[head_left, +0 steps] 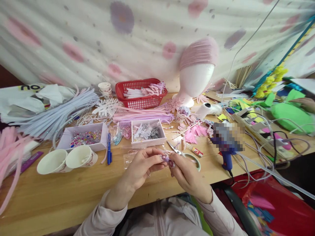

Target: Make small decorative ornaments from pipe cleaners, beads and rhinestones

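My left hand (145, 164) and my right hand (184, 173) meet over the front of the table, fingertips pinched together. Between them is a small lilac piece (167, 158), mostly covered by the fingers, so its exact kind is unclear. Scissors (175, 148) with pale green handles lie just beyond my right hand. Past my left hand stands a white box (149, 142) of clear and white flower-shaped bits. Clear plastic wrapping (127, 158) lies beside the left fingers.
Left are two paper cups (51, 162), a blue pen (109, 152) and a box of gems (102, 144). Behind are pipe cleaners (140, 115), a red basket (137, 104) and a foam head (194, 78). A blue glue gun (226, 159) and cables lie right; another person's hand (306, 104) touches green material.
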`<state>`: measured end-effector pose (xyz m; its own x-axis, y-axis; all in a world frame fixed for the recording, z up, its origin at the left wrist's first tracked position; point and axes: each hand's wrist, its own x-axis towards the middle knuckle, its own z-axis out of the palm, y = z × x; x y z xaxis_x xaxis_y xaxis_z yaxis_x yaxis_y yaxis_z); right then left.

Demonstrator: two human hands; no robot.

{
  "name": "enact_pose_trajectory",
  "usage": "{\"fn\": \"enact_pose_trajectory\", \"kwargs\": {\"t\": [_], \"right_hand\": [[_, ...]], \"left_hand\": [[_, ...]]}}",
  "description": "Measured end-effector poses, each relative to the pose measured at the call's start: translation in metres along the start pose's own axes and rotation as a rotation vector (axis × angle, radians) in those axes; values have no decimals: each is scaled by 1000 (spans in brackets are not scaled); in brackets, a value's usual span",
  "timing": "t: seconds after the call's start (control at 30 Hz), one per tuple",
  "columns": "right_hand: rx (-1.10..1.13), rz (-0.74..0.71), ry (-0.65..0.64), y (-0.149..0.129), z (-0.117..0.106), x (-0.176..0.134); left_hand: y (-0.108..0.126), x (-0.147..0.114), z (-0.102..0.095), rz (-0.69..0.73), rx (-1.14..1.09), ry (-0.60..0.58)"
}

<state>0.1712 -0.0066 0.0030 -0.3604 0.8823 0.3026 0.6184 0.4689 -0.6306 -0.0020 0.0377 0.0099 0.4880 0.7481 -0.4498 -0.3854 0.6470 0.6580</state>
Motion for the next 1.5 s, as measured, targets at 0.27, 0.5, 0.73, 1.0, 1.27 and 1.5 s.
{"fn": "enact_pose_trajectory", "kwargs": {"t": [0.27, 0.5, 0.73, 1.0, 1.27, 1.5], "right_hand": [[-314, -37, -87, -2, -1, 1], [-539, -110, -126, -8, 0, 8], [-393, -166, -36, -4, 0, 9], [-14, -80, 25, -5, -4, 8], [-228, -294, -22, -12, -16, 7], [-449, -463, -125, -17, -27, 11]], "left_hand": [[18, 2, -1, -234, 83, -66], [25, 5, -7, -301, 98, -66], [24, 9, -10, -239, 108, -80], [27, 3, -3, 23, 261, -188], [48, 1, -1, -341, 400, -303], [58, 3, 9, -587, 562, -396]]}}
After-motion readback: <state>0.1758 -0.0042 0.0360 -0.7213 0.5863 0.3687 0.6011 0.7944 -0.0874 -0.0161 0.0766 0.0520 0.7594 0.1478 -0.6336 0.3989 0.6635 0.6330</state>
